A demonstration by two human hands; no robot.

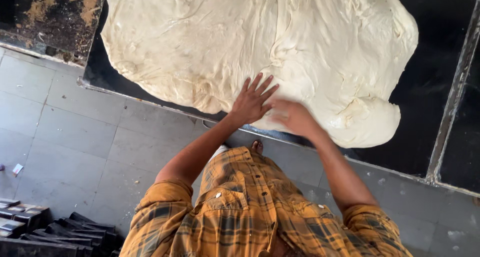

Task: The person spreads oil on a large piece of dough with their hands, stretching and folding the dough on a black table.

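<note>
A grey tiled floor (75, 132) runs under a dark, black-topped counter (430, 87) with a metal edge, seen from above. At the near left corner of the floor sits a stack of dark rectangular metal baking tins (55, 229). At the far left, a worn, crusted dark slab (55, 12) lies beside the counter.

Spread across most of the counter is a large, pale cream mass of soft dough (240, 42), its surface creased and folded, its right end bulging into a rounded lobe near the counter's near edge.

The person wears a mustard-yellow checked shirt (250, 207) with rolled sleeves. The left hand (252, 99) lies flat on the dough's near edge, fingers spread and released, grasping nothing. Just to its right, the right hand (292, 117) presses against the same near edge; it is blurred, so whether it is clenched or flat cannot be told. A bare foot (257, 146) shows below the hands on the floor.
</note>
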